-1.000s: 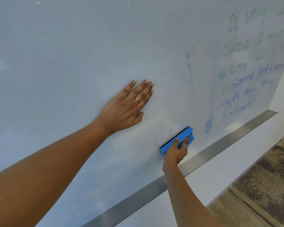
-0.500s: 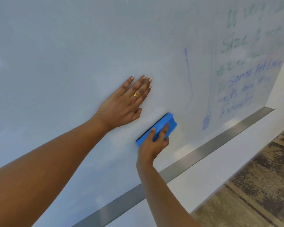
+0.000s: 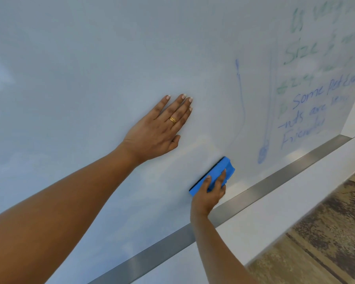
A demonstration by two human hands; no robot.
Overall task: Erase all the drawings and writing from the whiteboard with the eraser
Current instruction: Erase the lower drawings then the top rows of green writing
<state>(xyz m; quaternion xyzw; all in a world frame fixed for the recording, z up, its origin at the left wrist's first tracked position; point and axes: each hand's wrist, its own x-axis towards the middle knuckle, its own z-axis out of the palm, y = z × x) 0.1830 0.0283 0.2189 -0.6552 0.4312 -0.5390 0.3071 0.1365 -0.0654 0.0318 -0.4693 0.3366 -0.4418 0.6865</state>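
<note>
Eraser (image 3: 223, 166): blue, pressed against the whiteboard (image 3: 90, 58) low down, at 5 o'clock from your left hand (image 3: 158, 130), just above the metal tray (image 3: 275, 181). Your right hand (image 3: 208, 196) grasps it from below, fingers curled over its back, arm coming up from 6 o'clock. Left hand is released: palm flat on the board, fingers straight, pointing to 1 o'clock, gold ring (image 3: 173, 120) on one. Versus half a second ago, the eraser has slid toward 4 o'clock, away from the left thumb; the left hand hasn't moved. A thin blue line (image 3: 241, 95) sits at 1 o'clock from the eraser. Green writing (image 3: 301, 52) and blue writing (image 3: 307, 97) lie further off at 2 o'clock, all unerased. Patterned floor (image 3: 326, 242) at 4 o'clock.
</note>
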